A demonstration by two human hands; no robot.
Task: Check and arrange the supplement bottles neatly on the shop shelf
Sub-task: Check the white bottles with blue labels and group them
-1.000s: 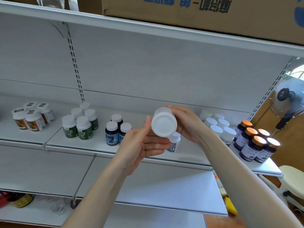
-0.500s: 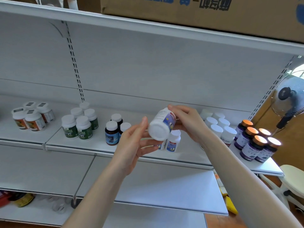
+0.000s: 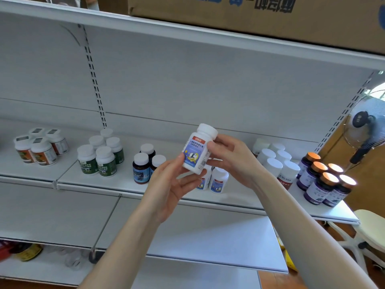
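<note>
both hands (image 3: 229, 161) grip cylindrical plastic bottle (image 3: 196, 152)

I see a white bottle (image 3: 196, 155) with a blue-and-red label, green-labelled bottles (image 3: 105, 163), purple bottles (image 3: 316, 188) with copper caps, a white shelf (image 3: 68, 172) and a brown carton (image 3: 250, 17).
</note>
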